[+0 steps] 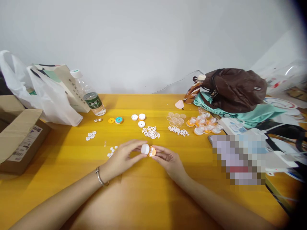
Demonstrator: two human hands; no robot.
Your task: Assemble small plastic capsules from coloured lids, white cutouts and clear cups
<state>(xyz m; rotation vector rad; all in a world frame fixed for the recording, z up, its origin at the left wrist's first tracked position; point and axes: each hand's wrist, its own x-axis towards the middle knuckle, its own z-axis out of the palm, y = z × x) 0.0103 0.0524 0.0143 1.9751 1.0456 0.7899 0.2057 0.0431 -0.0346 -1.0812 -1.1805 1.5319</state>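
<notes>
Above the middle of the table, my left hand (pixel 124 155) pinches a white round cap (pixel 145 149) between thumb and fingers. Beside it, my right hand (pixel 172 163) grips a small orange round case (pixel 152 151) by its right edge. Small white parts show inside the case, too small to make out. Cap and case are side by side and look close to touching. Just beyond my hands lie white cut-out plastic pieces (pixel 151 132) in a pile. Small white discs (pixel 112 152) are scattered near my left wrist.
Behind lie white round caps (pixel 141 117), clear rings (pixel 176 119), more white cut-outs (pixel 178 130) and a cluster of orange-and-clear round pieces (pixel 207 124). A water bottle (pixel 94 102), plastic bag (pixel 55 102) and cardboard box (pixel 31 140) stand left; a brown backpack (pixel 237 89) sits right.
</notes>
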